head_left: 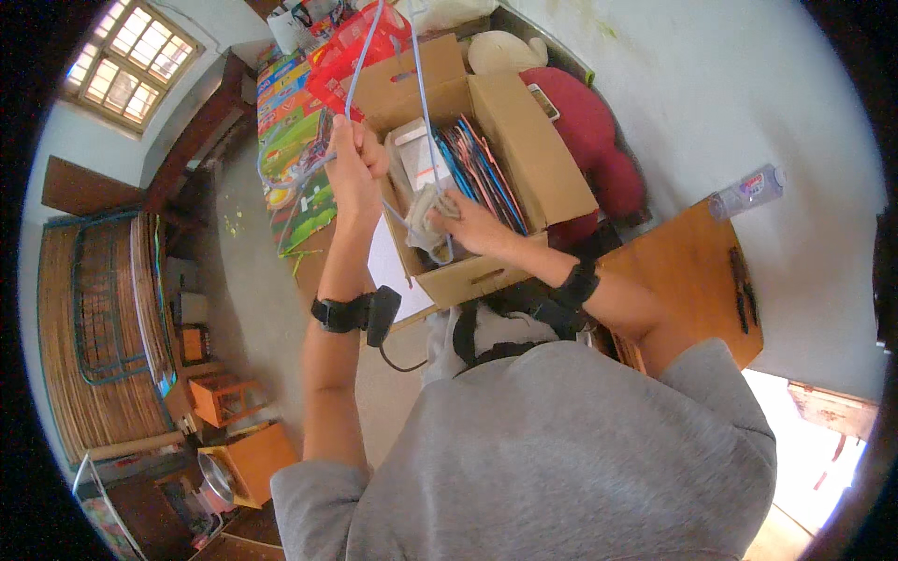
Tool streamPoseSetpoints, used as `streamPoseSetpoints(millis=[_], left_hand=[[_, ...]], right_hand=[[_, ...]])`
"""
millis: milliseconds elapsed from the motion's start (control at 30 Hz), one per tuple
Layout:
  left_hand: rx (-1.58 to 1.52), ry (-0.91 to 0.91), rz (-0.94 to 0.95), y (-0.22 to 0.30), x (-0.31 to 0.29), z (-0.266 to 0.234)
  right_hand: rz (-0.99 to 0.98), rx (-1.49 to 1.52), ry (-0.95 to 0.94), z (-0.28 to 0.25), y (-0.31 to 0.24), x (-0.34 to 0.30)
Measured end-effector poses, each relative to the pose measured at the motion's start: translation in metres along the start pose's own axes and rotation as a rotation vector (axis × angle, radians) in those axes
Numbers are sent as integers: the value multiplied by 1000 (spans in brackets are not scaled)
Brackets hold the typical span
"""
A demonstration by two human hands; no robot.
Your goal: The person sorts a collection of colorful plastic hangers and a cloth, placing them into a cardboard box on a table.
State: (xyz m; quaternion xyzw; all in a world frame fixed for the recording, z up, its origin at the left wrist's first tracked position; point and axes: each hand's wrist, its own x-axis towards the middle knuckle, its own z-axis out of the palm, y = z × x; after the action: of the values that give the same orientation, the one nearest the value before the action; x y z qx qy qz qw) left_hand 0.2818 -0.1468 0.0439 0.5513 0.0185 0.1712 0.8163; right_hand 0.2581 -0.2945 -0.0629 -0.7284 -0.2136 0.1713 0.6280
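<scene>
A thin pale blue wire (420, 84), bent into long loops, runs from the top edge down over an open cardboard box (571, 178). My left hand (354, 173) is closed round it, raised at the box's left side. With bent fingers my right hand (474, 227) grips a crumpled greyish cloth (426, 210) above the near part of the box, where the wire passes close by the cloth. Inside the box stand several slim blue, pink and black hanger-like pieces (482, 168), beside a white carton (416, 154). The wire's upper end lies out of view.
Left of the box is a table with a colourful cover (281, 112) and a red bag (360, 51). A phone (543, 101) rests on a dark red cushion (599, 140). To the right, a clear plastic bottle (748, 192) and black pliers-like tool (744, 290) lie on a wooden surface (673, 271).
</scene>
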Motion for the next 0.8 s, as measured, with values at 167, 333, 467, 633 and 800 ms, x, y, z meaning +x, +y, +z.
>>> streamPoseSetpoints(millis=[167,333,467,633,800], left_hand=[[47,-99,-335,-20,-14,13],[319,-358,-440,-42,-54,13],[326,-215,-261,-46,-44,17],[129,-123,0,-31,-1,20],[74,-62,-252,-33,-7,14]], right_hand=[[37,27,202,-37,-13,19],[-155,812,491,-93,-17,39],[-100,405,442,-69,10,25],[-5,-99,169,22,40,-14],[156,-95,24,-17,41,3]])
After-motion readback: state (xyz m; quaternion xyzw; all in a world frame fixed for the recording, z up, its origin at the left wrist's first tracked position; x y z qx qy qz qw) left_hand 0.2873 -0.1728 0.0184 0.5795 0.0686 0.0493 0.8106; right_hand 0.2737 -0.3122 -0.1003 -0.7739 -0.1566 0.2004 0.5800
